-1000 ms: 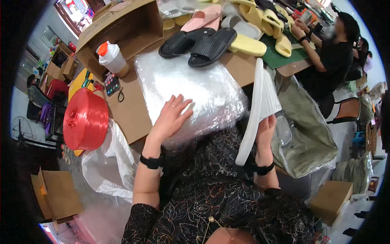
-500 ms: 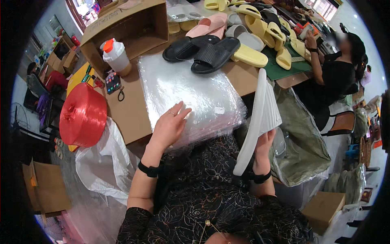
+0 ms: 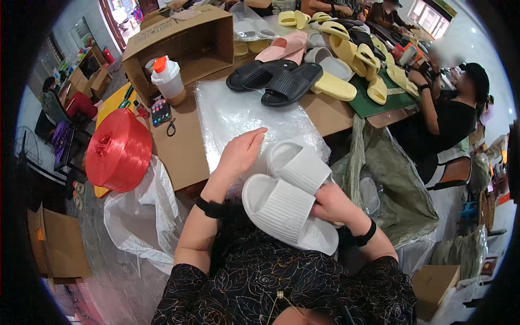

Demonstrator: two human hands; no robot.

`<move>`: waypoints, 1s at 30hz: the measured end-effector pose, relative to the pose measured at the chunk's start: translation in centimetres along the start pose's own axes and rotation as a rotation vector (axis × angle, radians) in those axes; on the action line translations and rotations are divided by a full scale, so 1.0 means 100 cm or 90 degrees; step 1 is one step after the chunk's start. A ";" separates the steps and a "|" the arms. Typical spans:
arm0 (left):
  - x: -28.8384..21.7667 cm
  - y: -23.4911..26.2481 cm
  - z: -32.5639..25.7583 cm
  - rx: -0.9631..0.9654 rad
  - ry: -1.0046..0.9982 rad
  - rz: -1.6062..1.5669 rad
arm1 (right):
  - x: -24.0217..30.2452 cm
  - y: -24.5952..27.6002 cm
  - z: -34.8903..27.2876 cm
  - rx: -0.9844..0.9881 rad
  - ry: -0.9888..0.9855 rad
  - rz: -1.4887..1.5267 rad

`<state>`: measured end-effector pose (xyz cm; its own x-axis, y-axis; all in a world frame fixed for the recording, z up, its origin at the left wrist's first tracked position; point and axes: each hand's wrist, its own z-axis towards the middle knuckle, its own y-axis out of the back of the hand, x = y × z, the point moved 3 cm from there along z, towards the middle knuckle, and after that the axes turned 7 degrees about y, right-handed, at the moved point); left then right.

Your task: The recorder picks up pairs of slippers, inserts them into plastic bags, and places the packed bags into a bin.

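Head view: two white slippers (image 3: 290,195) sit at the near table edge, on a pile of clear bags (image 3: 238,116). Right hand (image 3: 331,203) fingers are clamped on them. Left hand (image 3: 241,154) lies flat on the bags, fingers together. Black slippers (image 3: 273,80) and a cardboard box (image 3: 179,40) crowd the brown table (image 3: 176,146) behind.

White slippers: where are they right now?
Head view, lower centre: the pair of white slippers is gripped in the right hand, just right of the left hand, at the near edge of the stack of clear plastic bags.
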<state>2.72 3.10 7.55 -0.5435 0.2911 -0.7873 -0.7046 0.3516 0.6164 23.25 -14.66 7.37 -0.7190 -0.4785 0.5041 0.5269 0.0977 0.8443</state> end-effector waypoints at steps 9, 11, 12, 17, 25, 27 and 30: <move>-0.014 -0.010 -0.032 0.036 -0.229 0.197 | -0.005 -0.007 0.001 -0.027 -0.121 -0.122; -0.023 -0.012 -0.039 0.021 -0.292 0.251 | -0.001 -0.009 0.010 -0.036 -0.149 -0.108; -0.027 -0.011 -0.043 0.033 -0.282 0.233 | 0.000 -0.006 0.017 -0.056 -0.184 -0.126; -0.037 -0.008 -0.050 0.045 -0.289 0.198 | -0.006 -0.019 0.053 -0.087 -0.129 -0.110; -0.061 0.012 -0.081 0.030 -0.341 0.173 | -0.026 -0.020 0.144 -0.066 -0.167 -0.050; -0.069 0.022 -0.093 0.031 -0.357 0.156 | -0.013 -0.008 0.154 -0.040 -0.247 -0.058; -0.086 0.043 -0.115 0.045 -0.399 0.164 | 0.013 0.000 0.149 -0.172 -0.173 -0.100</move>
<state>-0.87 -8.18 16.80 -0.3078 0.8262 -0.4719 -0.5455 0.2532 0.7990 15.58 -2.28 10.76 -0.8744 -0.2182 0.4333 0.4754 -0.2078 0.8549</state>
